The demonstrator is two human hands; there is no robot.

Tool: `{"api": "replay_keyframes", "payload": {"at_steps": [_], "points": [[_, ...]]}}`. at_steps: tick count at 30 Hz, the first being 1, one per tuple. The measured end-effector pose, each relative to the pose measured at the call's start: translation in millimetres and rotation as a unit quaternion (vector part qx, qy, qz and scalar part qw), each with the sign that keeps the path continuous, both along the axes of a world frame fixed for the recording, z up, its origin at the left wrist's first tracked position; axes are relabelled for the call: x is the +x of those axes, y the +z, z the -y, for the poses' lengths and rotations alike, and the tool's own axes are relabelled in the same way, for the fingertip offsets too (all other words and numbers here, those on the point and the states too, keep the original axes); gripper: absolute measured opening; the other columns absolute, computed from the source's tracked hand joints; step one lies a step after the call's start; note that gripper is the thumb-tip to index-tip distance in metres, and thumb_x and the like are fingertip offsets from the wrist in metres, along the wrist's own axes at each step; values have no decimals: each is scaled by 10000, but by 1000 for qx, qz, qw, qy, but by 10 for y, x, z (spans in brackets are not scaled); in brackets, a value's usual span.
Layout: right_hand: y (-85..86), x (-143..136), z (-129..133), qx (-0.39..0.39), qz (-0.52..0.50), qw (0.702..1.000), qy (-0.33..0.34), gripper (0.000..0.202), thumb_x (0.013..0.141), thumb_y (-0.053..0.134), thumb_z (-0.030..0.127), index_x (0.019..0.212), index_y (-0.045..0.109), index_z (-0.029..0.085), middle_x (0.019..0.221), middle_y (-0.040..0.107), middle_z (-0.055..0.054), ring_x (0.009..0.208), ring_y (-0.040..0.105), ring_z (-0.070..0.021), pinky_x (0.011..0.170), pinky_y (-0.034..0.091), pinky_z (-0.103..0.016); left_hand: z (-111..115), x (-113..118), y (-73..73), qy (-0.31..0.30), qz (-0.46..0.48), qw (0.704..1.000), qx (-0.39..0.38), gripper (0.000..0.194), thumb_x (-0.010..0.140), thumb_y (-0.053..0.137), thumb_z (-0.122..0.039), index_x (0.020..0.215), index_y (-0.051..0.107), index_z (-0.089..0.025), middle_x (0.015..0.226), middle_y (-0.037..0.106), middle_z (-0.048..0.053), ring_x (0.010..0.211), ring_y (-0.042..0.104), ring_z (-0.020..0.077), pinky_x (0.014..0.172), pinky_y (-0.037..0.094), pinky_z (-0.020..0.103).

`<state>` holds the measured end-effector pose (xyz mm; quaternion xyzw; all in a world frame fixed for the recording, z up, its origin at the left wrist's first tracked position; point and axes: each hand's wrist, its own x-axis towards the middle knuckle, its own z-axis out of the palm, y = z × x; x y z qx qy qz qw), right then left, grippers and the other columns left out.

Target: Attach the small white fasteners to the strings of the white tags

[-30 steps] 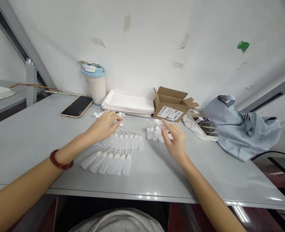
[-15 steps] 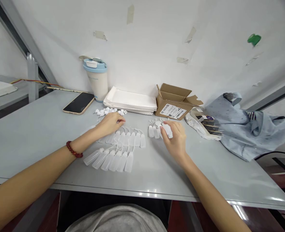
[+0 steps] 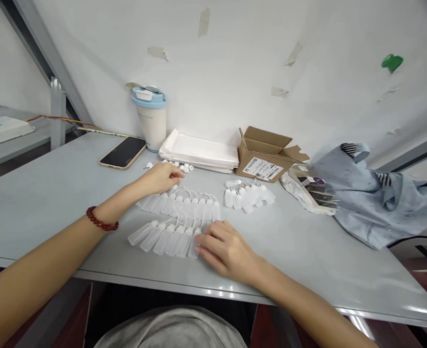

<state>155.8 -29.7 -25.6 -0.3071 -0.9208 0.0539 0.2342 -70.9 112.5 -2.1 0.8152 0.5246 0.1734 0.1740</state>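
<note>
My left hand (image 3: 160,178) reaches over the pile of small white caps (image 3: 186,168) at the back. Its fingers are pressed together, and whatever they may hold is hidden; a small white piece shows just beneath them. My right hand (image 3: 229,249) has its fingertips closed on the rightmost translucent squeeze bottle (image 3: 193,245) of the front row. That bottle lies flat, its white tether running away from me. Behind this row lies a second row of similar bottles (image 3: 187,208), all with thin looped tethers. A separate cluster of smaller white bottles (image 3: 251,195) lies to the right.
A phone (image 3: 123,152) and a lidded cup (image 3: 151,121) stand at back left. Against the wall are a stack of white envelopes (image 3: 200,151) and an open cardboard box (image 3: 262,166). At right lie a plastic-wrapped pack (image 3: 313,191) and blue-grey cloth (image 3: 376,198).
My right hand has moved left and toward me, from the right cluster to the front row's rightmost bottle. My left hand stays by the caps. The view has shifted slightly.
</note>
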Motion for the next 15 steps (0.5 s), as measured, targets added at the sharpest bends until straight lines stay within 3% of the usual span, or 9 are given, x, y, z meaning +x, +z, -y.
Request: {"api": "replay_keyframes", "payload": {"at_steps": [6,15], "points": [[-18,12,-6,-28,-8,1000,2,198,936,450,236,923,628,151,780,593,-60,725,514,-158,685,412,-290,-8,-75,14,-14,-43,999,-13,290,695,586,-298,920,729,-185,882,734,41,831,654,224,692,454,257],[2,2,-9,-59,19,998,11,196,944,435,229,949,618,160,712,598,-32,688,543,-144,663,387,-276,-18,-85,-59,-36,-75,996,15,206,728,528,-257,796,711,-192,822,728,44,790,637,206,681,431,259]]}}
